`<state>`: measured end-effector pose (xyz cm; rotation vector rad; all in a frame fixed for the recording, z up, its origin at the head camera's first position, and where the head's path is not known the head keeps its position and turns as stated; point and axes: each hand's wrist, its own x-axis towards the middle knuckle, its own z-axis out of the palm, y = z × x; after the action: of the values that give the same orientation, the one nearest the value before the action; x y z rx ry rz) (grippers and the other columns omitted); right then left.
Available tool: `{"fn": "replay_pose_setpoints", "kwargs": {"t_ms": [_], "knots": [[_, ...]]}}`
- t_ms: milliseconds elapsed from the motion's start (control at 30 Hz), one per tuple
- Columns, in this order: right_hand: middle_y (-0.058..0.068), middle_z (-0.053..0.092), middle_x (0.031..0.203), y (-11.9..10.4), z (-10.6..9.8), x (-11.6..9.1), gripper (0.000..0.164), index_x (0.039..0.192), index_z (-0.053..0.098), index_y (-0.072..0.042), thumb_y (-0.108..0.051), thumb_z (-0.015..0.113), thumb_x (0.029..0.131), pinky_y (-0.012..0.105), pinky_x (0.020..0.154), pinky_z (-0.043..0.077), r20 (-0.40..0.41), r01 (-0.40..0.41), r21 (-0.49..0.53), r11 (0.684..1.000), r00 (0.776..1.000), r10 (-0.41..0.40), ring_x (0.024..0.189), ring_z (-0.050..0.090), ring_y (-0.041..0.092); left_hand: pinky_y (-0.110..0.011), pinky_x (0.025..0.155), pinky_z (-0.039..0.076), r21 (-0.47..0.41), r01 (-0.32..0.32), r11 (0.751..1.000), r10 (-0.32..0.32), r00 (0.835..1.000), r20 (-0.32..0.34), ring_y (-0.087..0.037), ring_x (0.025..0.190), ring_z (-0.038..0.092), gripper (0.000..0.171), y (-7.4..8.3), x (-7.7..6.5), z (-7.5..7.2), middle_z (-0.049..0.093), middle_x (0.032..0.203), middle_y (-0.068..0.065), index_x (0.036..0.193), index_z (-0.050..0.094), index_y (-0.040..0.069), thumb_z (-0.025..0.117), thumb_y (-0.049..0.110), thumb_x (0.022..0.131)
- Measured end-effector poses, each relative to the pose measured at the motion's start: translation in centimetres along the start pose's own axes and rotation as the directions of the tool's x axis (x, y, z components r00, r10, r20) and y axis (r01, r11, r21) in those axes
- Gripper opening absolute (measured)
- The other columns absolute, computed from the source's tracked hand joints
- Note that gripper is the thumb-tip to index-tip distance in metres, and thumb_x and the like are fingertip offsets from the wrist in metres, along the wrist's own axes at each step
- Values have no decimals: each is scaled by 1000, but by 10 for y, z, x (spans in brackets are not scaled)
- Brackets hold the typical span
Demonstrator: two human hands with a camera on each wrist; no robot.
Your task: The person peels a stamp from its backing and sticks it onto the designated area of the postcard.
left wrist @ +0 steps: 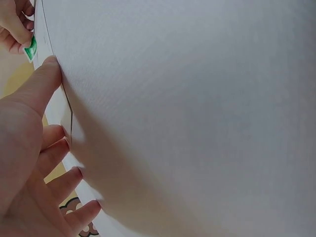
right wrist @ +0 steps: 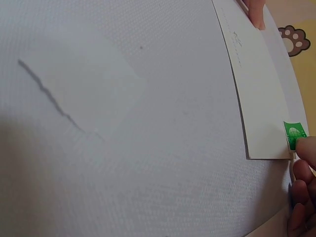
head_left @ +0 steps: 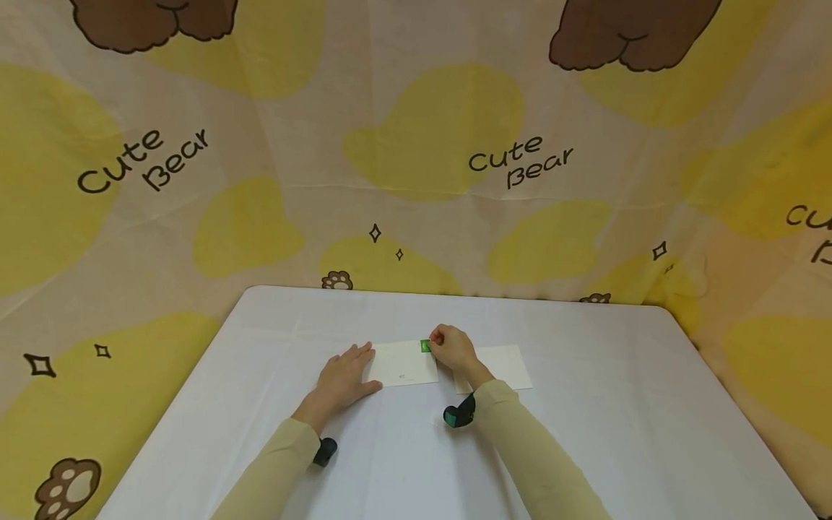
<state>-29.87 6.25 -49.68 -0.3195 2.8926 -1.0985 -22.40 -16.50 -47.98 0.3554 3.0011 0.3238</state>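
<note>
A white envelope with small print near its lower edge lies flat on the table. My left hand rests with spread fingers at its left end, the thumb on its near edge. My right hand pinches a small green stamp at the envelope's upper right corner. The right thumb covers part of the stamp, and its other fingers are curled. In the left wrist view the green stamp shows beneath the right fingers. Whether it lies fully flat on the envelope I cannot tell.
A second pale sheet or envelope lies to the right, partly beneath the right wrist. In the right wrist view a pale scrap-like piece with a ragged edge lies on the white table. A printed cloth hangs behind.
</note>
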Motion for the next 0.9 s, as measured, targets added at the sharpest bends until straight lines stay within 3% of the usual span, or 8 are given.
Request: {"fn": "replay_pose_setpoints", "kwargs": {"t_ms": [900], "knots": [[0,52,71,-1,3,0,4,81,60,-9,-12,63,81,24,58,37,-26,32,-82,996,999,-34,65,47,14,-50,105,30,3,-4,1000,4,1000,3,-31,135,31,72,-1,1,1,34,147,-8,137,42,6,66,44,80]]}}
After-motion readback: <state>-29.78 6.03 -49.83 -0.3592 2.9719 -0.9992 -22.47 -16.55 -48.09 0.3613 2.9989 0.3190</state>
